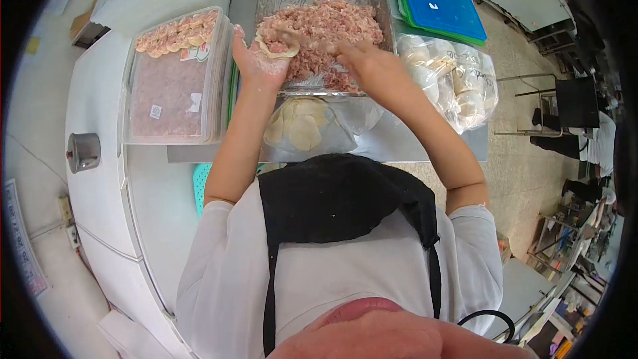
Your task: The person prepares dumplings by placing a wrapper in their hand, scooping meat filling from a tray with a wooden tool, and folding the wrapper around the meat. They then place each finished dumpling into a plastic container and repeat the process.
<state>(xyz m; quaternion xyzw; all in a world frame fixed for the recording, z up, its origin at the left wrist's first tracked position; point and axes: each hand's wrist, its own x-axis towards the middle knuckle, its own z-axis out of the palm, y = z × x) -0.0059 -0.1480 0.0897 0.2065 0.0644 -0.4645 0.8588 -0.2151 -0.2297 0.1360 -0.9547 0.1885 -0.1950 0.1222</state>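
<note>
My left hand [260, 65], dusted with flour, cups a round dumpling wrapper [287, 52] with a dab of minced meat on it. My right hand [369, 66] grips a slim spreading tool [312, 42], whose tip reaches over the wrapper. The tool is blurred, so I cannot tell its exact kind. Both hands are above a metal tray [319, 92] holding a mound of minced meat [339, 20]. Closer to my body, loose round wrappers [299, 123] lie on a plastic sheet on the metal table.
On the left stands a clear plastic box [174, 93] with rows of filled dumplings [183, 32] at its far end. To the right are a bag of wrapper stacks [458, 80] and blue lids [442, 0]. A metal cup [84, 152] sits far left. Another person is at the far right.
</note>
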